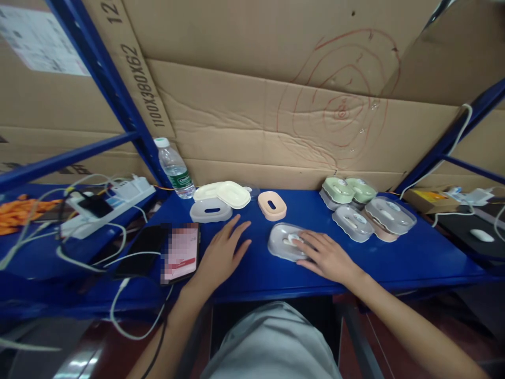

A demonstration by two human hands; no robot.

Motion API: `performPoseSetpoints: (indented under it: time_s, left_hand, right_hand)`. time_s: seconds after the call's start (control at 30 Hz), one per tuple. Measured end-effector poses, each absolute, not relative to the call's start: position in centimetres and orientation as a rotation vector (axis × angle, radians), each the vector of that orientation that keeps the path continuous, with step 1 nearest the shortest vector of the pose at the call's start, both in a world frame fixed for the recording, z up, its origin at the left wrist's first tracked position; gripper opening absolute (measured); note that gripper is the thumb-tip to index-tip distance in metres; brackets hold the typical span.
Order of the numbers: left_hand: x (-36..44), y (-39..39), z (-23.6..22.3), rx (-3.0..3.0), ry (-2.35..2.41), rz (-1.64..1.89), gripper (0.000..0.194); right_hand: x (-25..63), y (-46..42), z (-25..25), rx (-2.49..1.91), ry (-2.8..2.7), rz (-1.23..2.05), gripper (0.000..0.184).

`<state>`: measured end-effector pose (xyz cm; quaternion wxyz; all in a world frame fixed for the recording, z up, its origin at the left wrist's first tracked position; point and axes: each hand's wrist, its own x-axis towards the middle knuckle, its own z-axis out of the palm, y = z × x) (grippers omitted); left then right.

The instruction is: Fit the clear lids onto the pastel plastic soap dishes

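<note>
My right hand (328,256) lies over a grey soap box (282,243) with a clear lid. Its fingers stretch across the lid, touching a round white label in the middle, and the thumb is by the near edge. My left hand (225,248) rests on the table with fingers spread, holding nothing. Beyond its fingertips are a grey slotted tray (209,211) and cream oval pieces (235,195), partly overlapping. A peach slotted tray (272,206) sits by itself between the hands, farther back.
Right of my right hand are green soap boxes (338,190), a grey one (352,223) and a clear-lidded one (390,215) over a peach part. At left are a phone (181,252), white cables, a power strip (106,206) and a water bottle (173,168). Cardboard (236,121) backs the blue table (252,273).
</note>
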<state>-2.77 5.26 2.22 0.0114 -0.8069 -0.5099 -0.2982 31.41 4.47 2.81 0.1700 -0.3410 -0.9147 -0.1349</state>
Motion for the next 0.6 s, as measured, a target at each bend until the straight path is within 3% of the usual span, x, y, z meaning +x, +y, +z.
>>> performPoseSetpoints:
  time_s: [0.17, 0.27, 0.47, 0.6]
  left_hand:
    - [-2.8, 10.2, 2.1, -2.243, -1.821, -0.802, 0.048]
    - [-3.4, 11.8, 1.8, -2.184, -1.883, -0.797, 0.049]
    - [-2.8, 10.9, 2.2, -2.568, -1.589, -0.703, 0.039]
    - [-1.0, 10.0, 2.8, -2.839, -1.33, -0.668, 0.038]
  right_hand:
    - [34.9, 6.5, 3.4, -1.396, -2.433, -0.526, 0.049]
    - [33.8, 9.5, 3.7, -1.552, -2.318, -0.542, 0.053]
    - [26.0, 13.7, 3.0, -1.23, -2.457, -0.233, 0.056]
    - [24.8, 13.7, 1.7, -1.165, -2.431, -0.056, 0.038]
